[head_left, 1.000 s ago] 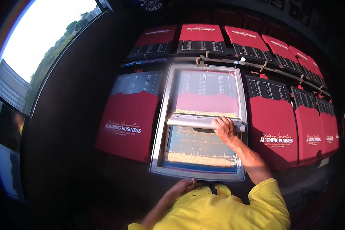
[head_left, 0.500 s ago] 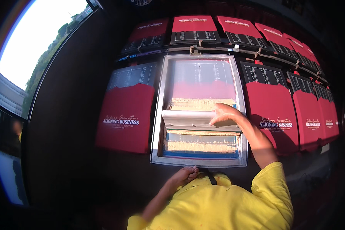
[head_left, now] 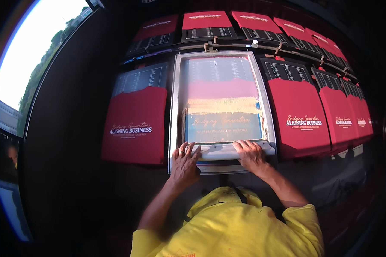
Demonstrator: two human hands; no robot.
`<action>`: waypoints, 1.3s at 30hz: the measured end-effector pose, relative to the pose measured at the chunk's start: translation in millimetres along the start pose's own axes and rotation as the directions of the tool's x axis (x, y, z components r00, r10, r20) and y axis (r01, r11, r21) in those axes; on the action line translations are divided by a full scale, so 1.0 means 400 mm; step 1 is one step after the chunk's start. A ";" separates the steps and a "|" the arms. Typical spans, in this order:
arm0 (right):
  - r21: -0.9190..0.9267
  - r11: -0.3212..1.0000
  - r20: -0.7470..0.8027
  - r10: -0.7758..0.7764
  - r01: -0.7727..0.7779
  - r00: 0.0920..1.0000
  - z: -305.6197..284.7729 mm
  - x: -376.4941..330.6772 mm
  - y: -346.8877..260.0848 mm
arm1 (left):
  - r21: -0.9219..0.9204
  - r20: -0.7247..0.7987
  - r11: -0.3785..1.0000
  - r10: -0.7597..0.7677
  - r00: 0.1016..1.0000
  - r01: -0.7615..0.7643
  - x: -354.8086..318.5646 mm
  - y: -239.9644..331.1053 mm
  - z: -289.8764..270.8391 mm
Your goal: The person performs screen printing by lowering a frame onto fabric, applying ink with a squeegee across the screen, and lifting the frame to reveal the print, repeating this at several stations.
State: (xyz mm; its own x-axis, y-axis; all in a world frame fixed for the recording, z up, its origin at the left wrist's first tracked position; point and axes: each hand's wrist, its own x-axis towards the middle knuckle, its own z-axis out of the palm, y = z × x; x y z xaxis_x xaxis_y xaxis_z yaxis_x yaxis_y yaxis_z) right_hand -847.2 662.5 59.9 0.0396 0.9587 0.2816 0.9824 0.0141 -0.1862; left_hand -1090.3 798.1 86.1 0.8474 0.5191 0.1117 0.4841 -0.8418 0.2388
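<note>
Both my hands grip a long pale squeegee lying crosswise near the close end of a metal-framed printing screen. My left hand, with a ring, is closed over its left part. My right hand wraps the right part, fingertips on top. Just beyond the squeegee, the blue mesh shows faint lettering. A ragged cream ink band crosses the screen's middle. Through the far mesh, a red shirt appears on a board with white ruled marks. The squeegee's blade is hidden.
Printed red shirts lie on boards to the left and right, with several more farther right. Beyond a rail, a far row holds another red shirt among several. A bright window is at far left.
The squeegee has come from mid-screen to its near end, with the ink beneath it spread. My left hand has left my waist and taken hold beside my right. The view has shifted slightly.
</note>
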 end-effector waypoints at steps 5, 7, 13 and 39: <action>-0.150 0.988 0.022 0.039 -0.036 0.999 -0.039 -0.089 0.096 | -0.011 0.067 0.998 0.056 0.996 -0.056 0.034 -0.082 0.060; -0.070 0.997 -0.150 0.011 -0.022 0.989 -0.035 -0.115 0.108 | -0.064 0.089 0.998 -0.012 0.996 0.018 0.026 -0.075 0.082; 0.023 0.997 -0.126 0.071 -0.068 0.989 -0.048 -0.056 0.146 | -0.038 0.024 0.999 -0.006 1.000 0.007 0.102 -0.116 0.038; -0.043 0.987 -0.042 0.154 -0.156 0.987 0.073 0.210 0.404 | 0.089 0.098 0.994 0.051 0.994 -0.059 0.434 -0.267 0.047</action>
State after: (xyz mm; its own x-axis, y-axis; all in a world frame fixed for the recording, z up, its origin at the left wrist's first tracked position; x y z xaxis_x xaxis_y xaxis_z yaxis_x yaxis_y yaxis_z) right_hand -690.3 753.6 25.7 0.1983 0.9368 0.2883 0.9711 -0.1480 -0.1870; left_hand -991.0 975.2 62.0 0.8880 0.4589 0.0288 0.4505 -0.8809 0.1450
